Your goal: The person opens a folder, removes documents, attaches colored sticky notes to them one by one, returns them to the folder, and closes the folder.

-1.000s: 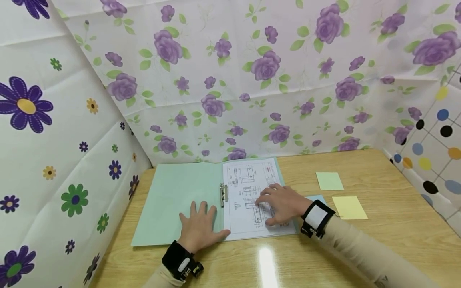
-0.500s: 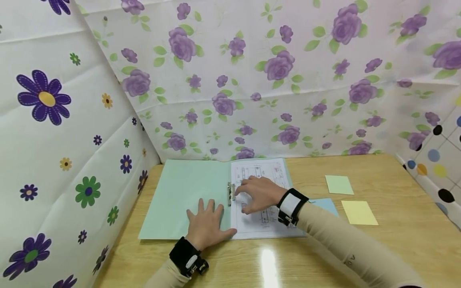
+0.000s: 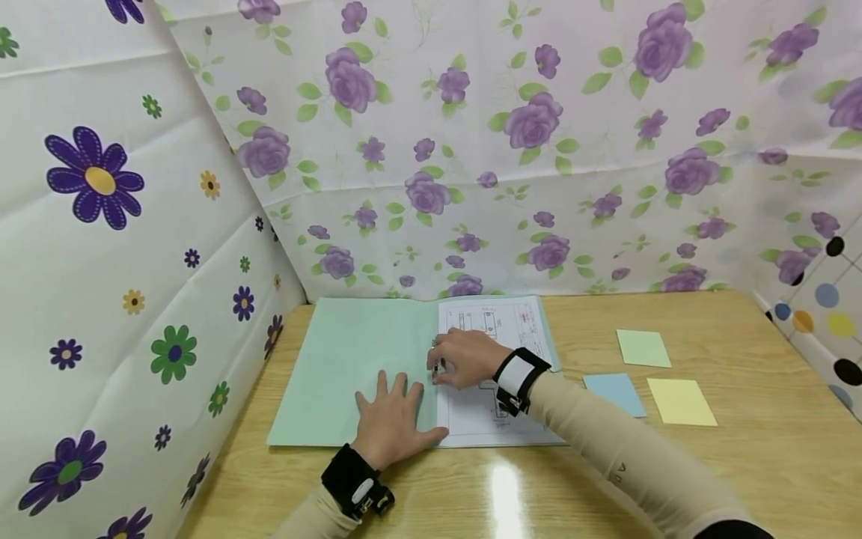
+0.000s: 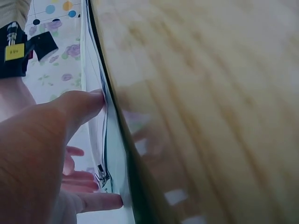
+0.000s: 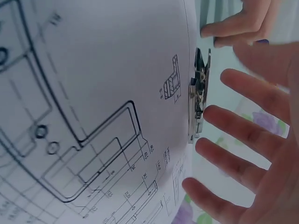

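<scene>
A pale green folder lies spread out on the table, with sheets of printed technical drawings in its right half. My left hand rests with spread fingers on the folder's lower middle, its thumb on the bottom edge of the paper. At the folder's spine is a metal lever clip. My right hand reaches over the drawings to this clip, partly covering it in the head view. In the right wrist view its fingers are slightly bent and spread right beside the clip; no grip on it shows.
To the right of the folder lie a green sticky note, a blue one and a yellow one. Flower-patterned cloth hangs behind the wooden table and along its left side.
My right hand has moved left across the drawings to the metal clip, uncovering the blue note. My left hand has stayed on the folder. The head view has shifted slightly.
</scene>
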Motion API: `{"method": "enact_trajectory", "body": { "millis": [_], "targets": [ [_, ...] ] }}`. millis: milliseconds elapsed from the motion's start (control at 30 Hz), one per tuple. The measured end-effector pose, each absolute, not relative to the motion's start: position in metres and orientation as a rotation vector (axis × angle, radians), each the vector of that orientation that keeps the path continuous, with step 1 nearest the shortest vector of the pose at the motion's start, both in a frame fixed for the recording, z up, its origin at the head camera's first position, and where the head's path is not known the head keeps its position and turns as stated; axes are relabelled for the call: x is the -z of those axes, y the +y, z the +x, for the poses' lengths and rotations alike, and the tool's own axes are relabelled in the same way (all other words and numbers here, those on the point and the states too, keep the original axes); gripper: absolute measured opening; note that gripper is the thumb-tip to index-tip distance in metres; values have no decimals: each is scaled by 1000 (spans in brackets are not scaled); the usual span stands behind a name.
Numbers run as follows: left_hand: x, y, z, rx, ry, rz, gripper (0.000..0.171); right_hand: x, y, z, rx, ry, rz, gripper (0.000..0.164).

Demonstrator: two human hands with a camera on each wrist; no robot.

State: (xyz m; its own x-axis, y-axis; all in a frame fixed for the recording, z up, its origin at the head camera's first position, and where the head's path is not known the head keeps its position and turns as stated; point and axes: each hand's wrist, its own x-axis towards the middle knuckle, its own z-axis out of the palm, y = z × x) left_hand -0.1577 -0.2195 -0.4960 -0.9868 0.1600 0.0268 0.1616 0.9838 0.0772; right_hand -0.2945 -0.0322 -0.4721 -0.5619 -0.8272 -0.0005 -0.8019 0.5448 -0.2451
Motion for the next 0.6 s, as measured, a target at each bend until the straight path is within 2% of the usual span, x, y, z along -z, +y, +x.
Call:
{"method": "enact_trajectory", "body": {
  "millis": [300,600],
  "targets": [
    [497,-219,-156,140,-3096,-265,90,478,-48,-305,296,2653,-1344,6],
    [496,-219,-156,138,-3088,-272,89,476,-50,-309,332,2628,-1342,8]
  ]
}}
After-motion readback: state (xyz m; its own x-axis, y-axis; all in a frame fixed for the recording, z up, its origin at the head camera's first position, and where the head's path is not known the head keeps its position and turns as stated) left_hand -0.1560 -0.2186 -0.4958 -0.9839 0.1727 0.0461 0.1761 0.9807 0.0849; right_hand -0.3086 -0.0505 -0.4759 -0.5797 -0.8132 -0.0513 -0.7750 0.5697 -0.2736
